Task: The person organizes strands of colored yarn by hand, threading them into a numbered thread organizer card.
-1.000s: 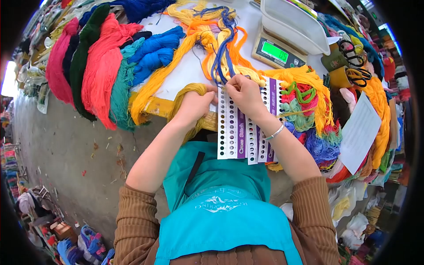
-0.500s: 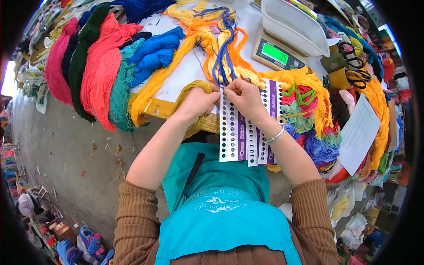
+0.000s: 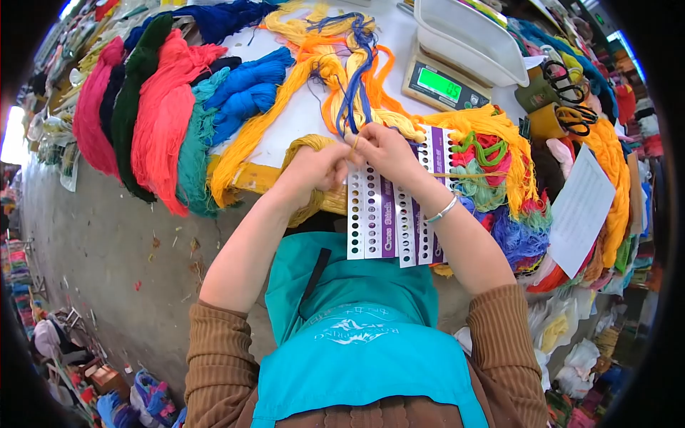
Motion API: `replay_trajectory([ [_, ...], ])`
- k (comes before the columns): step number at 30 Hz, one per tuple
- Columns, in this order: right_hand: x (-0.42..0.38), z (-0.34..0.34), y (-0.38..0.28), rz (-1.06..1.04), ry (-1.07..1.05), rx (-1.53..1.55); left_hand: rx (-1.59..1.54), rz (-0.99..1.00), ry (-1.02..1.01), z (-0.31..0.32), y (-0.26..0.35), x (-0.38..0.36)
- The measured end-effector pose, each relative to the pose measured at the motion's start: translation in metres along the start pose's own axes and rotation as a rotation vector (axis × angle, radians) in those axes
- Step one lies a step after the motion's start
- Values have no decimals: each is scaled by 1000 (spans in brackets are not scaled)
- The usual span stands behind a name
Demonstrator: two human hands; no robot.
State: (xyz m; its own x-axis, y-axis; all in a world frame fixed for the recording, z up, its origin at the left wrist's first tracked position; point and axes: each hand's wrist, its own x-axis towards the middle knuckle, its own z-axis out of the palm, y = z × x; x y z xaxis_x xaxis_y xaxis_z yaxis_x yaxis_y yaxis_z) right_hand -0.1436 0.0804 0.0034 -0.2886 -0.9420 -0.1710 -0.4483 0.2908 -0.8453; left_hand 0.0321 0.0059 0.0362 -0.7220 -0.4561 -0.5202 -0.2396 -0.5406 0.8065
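My left hand (image 3: 320, 170) is closed, its fingers curled, with an olive-yellow thread skein (image 3: 303, 143) looped around it and hanging below the wrist. My right hand (image 3: 389, 153) pinches a thin olive-yellow strand near the top of a punched white-and-purple cross stitch thread card (image 3: 386, 228). The fingertips of both hands nearly meet there. Several such cards overlap at the table's front edge, with rows of round holes. A loose strand crosses them beneath my right wrist. Their upper ends are partly hidden by my right hand and by yellow and blue threads (image 3: 362, 78).
Bright blue (image 3: 250, 96), teal, coral (image 3: 165, 121) and green skeins hang over the table's left side. A digital scale (image 3: 444, 84) with a white tray (image 3: 471, 39) stands behind. Scissors (image 3: 575, 120) sit in holders at right, near a paper sheet (image 3: 583, 210) and tangled threads (image 3: 510, 232).
The fingers of both hands have shifted, and my left fingers have curled more. A strand now shows between my fingertips. The cards have moved slightly left in view.
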Motion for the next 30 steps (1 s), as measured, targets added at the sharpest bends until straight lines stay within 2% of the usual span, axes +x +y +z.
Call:
replay_trajectory([
  [1, 6, 2, 7, -45, -4, 134, 2, 0, -3, -1, -3, 6],
  [4, 3, -5, 3, -21, -89, 273, 332, 193, 75, 1, -14, 25],
  [5, -2, -9, -3, 33, -142, 345, 429, 266, -53, -2, -14, 27],
  [8, 3, -6, 7, 22, -147, 351, 548, 327, -30, -6, -15, 38],
  [9, 2, -6, 6, 23, -143, 353, 383, 181, -47, 4, 6, 23],
  [11, 1, -7, 3, 51, -137, 260, -176, -80, -201, -32, 9, 35],
  [12, 3, -5, 8, 55, -154, 155, -261, -44, -296, -54, 11, 44],
  [15, -4, -8, -4, 59, -176, -78, -271, 22, -29, -93, 58, 24],
  [18, -4, -7, -5, 71, -164, -145, -569, 189, -169, -195, 105, 38],
  [20, -5, -6, -7, 67, -159, -157, -695, 481, -20, -221, 129, 32],
  [22, -6, -5, -8, 80, -151, -190, -467, 599, 389, -217, 139, 27],
  [23, -6, -5, -7, 77, -148, -192, -307, 519, 640, -210, 138, 32],
  [25, -7, -4, -3, 39, -128, -118, -119, 581, 610, -151, 115, 20],
  [28, -9, -6, -5, 12, -115, 70, -405, 404, 123, -86, 76, -5],
  [29, -11, -3, -8, 10, -115, 70, -478, 369, 55, -66, 62, -13],
  [30, -15, 3, -15, -79, -42, 205, -495, 348, -10, -49, 53, -22],
])
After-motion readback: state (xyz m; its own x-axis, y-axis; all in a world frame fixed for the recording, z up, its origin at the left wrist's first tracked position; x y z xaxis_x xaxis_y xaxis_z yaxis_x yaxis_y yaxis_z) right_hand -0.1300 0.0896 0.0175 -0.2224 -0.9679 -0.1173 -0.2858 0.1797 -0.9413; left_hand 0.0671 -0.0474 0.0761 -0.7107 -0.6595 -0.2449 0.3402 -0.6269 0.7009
